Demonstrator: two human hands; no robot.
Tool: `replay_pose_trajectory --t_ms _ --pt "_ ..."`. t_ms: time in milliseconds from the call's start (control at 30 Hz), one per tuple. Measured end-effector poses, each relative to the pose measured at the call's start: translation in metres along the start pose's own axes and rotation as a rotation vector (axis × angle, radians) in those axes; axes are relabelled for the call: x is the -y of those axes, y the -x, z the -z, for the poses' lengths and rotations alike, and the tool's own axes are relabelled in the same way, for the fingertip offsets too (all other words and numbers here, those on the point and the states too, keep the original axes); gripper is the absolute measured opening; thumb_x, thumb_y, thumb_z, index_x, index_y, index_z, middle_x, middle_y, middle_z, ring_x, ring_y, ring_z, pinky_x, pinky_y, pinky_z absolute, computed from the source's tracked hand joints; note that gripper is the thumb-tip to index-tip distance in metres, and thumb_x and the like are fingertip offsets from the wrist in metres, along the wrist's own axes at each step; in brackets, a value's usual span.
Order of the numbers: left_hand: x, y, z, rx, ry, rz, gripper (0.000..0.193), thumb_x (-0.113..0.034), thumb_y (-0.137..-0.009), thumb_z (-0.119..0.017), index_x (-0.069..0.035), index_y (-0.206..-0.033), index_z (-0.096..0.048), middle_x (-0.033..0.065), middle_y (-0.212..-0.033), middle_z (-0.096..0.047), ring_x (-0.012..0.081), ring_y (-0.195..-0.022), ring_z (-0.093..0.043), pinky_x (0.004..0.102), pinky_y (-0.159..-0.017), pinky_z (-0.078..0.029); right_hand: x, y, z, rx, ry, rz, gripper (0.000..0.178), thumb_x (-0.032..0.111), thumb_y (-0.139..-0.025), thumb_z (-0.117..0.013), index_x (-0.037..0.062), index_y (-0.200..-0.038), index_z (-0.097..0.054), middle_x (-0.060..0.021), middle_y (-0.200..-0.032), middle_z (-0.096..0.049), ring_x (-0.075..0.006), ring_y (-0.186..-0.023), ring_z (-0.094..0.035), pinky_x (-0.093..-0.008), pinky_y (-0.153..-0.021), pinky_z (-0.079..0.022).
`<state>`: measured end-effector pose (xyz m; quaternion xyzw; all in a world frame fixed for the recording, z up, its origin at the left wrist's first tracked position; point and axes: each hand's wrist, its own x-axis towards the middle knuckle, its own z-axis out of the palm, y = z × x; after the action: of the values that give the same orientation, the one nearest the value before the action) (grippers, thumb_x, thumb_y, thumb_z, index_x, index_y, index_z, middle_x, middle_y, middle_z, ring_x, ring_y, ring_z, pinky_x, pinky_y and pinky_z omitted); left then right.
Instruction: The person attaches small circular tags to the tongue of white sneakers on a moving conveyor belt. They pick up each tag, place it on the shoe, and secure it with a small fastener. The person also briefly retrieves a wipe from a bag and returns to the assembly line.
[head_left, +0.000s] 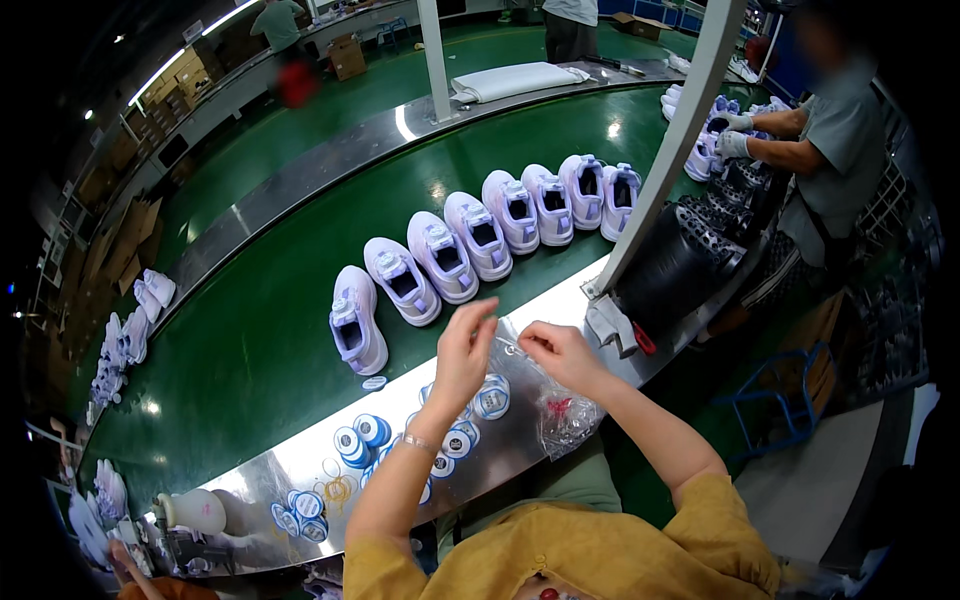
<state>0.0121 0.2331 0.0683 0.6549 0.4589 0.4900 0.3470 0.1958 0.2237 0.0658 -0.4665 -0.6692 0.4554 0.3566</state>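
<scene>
Both my hands are raised over the metal ledge (pixel 400 400) in front of the row of shoes. My left hand (pixel 466 348) has its fingers curled together near the heel of a lilac-white sneaker (pixel 440 258). Thumb and fingertips of my right hand (pixel 560 355) meet in a pinch. A thin clear strand or scrap of plastic (pixel 511 348) shows between the hands; what the fingertips hold is too small to make out. Below my right wrist lies a crumpled clear plastic bag (pixel 566 418) with something red in it. Round blue-and-white tags (pixel 491 397) lie beside my left forearm, which partly covers others.
Several sneakers stand in a row on the green conveyor belt (pixel 260 330). Yellow rubber bands (pixel 338 485) and more tags (pixel 300 515) lie to the left. A white post (pixel 660 190) rises at right, near a grey tool (pixel 611 326). A gloved co-worker (pixel 835 140) handles shoes beyond.
</scene>
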Motion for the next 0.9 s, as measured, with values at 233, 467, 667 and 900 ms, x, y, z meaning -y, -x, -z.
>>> replay_pose_trajectory --t_ms 233,467,667,900 --pt "0.097 -0.112 -0.034 0.001 -0.422 -0.015 0.052 -0.013 -0.086 -0.062 0.004 -0.130 -0.039 0.0268 -0.123 -0.048 0.0429 -0.108 -0.053 0.0464 -0.089 -0.046 -0.009 -0.027 -0.012 -0.062 0.027 0.004 0.011 0.010 -0.087 -0.061 -0.0009 -0.090 -0.063 -0.0062 -0.063 -0.057 -0.0090 -0.056 -0.048 -0.0264 -0.053 -0.040" --pt "0.111 -0.106 -0.043 0.006 -0.495 0.116 0.038 -0.012 -0.084 -0.063 -0.001 -0.119 -0.051 0.0212 -0.102 -0.054 0.0392 -0.090 -0.058 0.0426 -0.080 -0.048 -0.036 -0.056 0.006 -0.150 0.128 -0.017 0.012 0.010 -0.087 -0.062 0.0001 -0.092 -0.065 -0.0085 -0.063 -0.057 -0.0101 -0.055 -0.048 -0.0276 -0.054 -0.041" --pt "0.090 -0.066 -0.040 -0.362 -0.089 0.152 0.034 -0.006 -0.086 -0.063 0.004 -0.115 -0.048 0.0160 -0.104 -0.054 0.0230 -0.085 -0.063 0.0322 -0.068 -0.052 -0.052 -0.102 0.011 -0.309 0.575 0.299 0.006 0.012 -0.085 -0.061 0.0079 -0.088 -0.063 -0.0116 -0.077 -0.059 -0.0328 -0.068 -0.061 -0.0413 -0.059 -0.048" --pt "0.105 -0.065 -0.031 -0.125 0.307 0.475 0.024 -0.008 -0.088 -0.063 0.003 -0.107 -0.054 0.0103 -0.096 -0.060 0.0164 -0.084 -0.065 0.0255 -0.066 -0.051 -0.046 -0.115 -0.006 -0.295 0.667 0.344 0.005 0.013 -0.086 -0.059 0.0089 -0.087 -0.062 -0.0106 -0.076 -0.057 -0.0332 -0.071 -0.061 -0.0437 -0.059 -0.049"
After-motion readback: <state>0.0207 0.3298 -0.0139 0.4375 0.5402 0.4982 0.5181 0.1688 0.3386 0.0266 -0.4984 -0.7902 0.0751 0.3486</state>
